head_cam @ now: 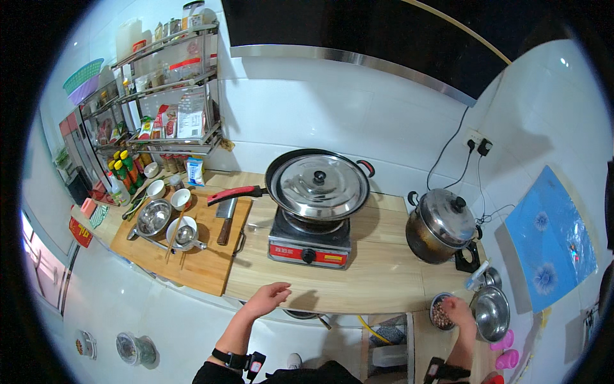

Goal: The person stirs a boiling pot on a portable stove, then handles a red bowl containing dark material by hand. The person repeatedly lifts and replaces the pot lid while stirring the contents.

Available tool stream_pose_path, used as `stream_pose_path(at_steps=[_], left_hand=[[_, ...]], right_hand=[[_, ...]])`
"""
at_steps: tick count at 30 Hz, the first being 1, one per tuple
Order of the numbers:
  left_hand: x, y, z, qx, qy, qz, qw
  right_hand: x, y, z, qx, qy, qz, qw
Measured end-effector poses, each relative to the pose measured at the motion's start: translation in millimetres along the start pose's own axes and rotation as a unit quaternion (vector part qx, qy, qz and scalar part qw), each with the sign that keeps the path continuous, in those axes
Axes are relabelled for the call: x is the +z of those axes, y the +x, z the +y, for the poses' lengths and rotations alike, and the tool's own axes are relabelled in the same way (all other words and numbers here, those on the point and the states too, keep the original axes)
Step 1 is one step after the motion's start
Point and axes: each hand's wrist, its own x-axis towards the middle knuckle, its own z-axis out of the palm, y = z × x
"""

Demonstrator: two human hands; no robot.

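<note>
My right hand (458, 311) is at the rim of a small metal bowl of round brownish pieces, perhaps peanuts (439, 314), on the counter at the lower right; whether its fingers hold any piece cannot be seen. In front of the counter's edge, my left hand (269, 298) hangs in the air with nothing in it, fingers slightly bent. Beyond it, a lidded wok (319, 185) with a red handle sits on a portable stove (309, 245). An empty steel bowl (491, 314) stands just right of my right hand.
On the left, a wooden cutting board (206, 273) holds a cleaver (225, 225), a metal bowl (154, 217), white bowls and chopsticks. A lidded pot (439, 225) stands at the right, by wall cables. Pink cups (507, 358) are near the lower right edge. A spice rack (172, 86) is at the back left.
</note>
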Motion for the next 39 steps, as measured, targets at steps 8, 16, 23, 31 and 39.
stream_pose_path(at_steps=[8,16,23,31,39], left_hand=[[-72.2,-48.4,-32.9,-0.064,0.041,0.138,0.987],[-116.5,-55.4,-31.1,-0.117,0.123,0.107,0.980],[-167.7,-13.2,-22.3,-0.069,0.173,0.017,0.982],[-201.6,4.9,-28.7,-0.013,0.226,-0.029,0.974],[-191.3,19.4,-49.8,-0.010,0.138,-0.049,0.989]], right_hand=[[-63.5,74.8,-46.1,-0.082,0.052,0.010,0.995],[-58.8,71.7,-6.3,0.018,0.170,-0.075,0.982],[-126.1,37.9,-105.2,-0.058,0.176,0.025,0.982],[-103.8,57.6,-313.6,-0.188,0.024,-0.002,0.982],[-49.8,133.7,-404.5,-0.247,-0.080,-0.069,0.963]])
